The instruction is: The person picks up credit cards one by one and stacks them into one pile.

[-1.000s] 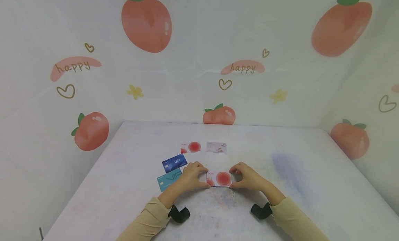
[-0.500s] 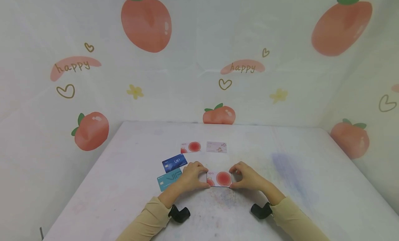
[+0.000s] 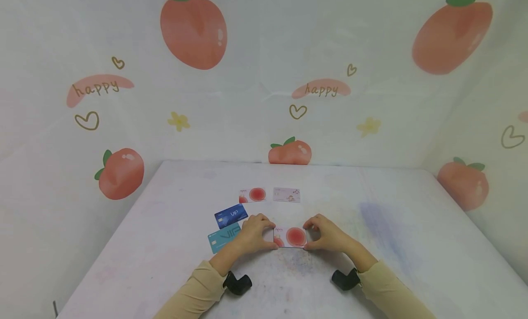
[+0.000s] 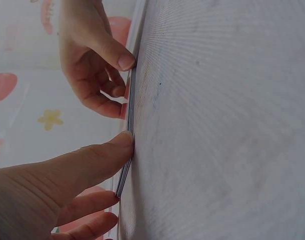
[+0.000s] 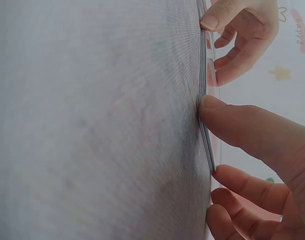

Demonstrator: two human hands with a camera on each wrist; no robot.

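Observation:
A thin stack of cards (image 3: 290, 237), white with a red circle on its top card, lies flat on the table between both hands. My left hand (image 3: 251, 234) pinches its left end, thumb at the near corner and a finger at the far corner. The right hand (image 3: 330, 235) grips the opposite end the same way. Several layered edges of the card stack (image 4: 131, 95) show in the left wrist view, with the left thumb (image 4: 105, 155) against them. In the right wrist view, the right thumb (image 5: 252, 122) presses the near edge.
A blue VIP card (image 3: 231, 216) and a teal VIP card (image 3: 222, 237) lie left of the stack, the teal one partly behind the left hand. Farther back are a white card with a red circle (image 3: 253, 195) and a pale pink card (image 3: 286, 195).

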